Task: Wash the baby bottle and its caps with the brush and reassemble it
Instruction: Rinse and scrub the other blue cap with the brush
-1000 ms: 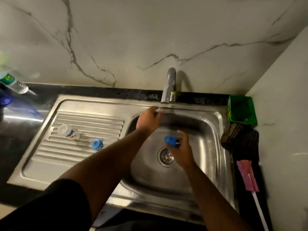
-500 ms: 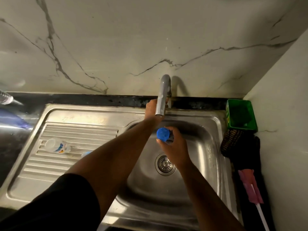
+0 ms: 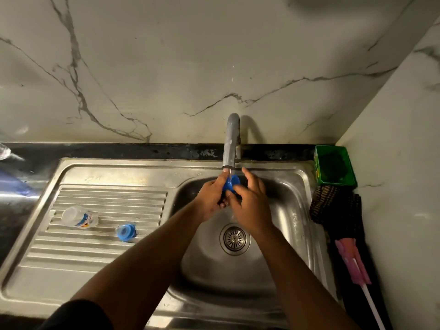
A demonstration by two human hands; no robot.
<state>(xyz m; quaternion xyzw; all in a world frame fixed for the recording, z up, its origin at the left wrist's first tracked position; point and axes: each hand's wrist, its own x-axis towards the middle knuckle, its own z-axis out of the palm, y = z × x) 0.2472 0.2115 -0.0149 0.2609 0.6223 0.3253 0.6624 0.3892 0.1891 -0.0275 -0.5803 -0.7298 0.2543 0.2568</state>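
Both hands now on the blue cap (image 3: 231, 183), right under the tap (image 3: 230, 141) spout, over the sink (image 3: 295, 186) bowl. Half a second ago my left hand (image 3: 210, 196) was up behind the tap; it's come down and curls round the cap's left side. Right hand (image 3: 250, 203) pinches it from the right, as before. Bottle (image 3: 79, 216) lies on its side on the drainboard, ring cap (image 3: 126, 232) near it. Brush (image 3: 352, 260) on the counter, right of the sink.
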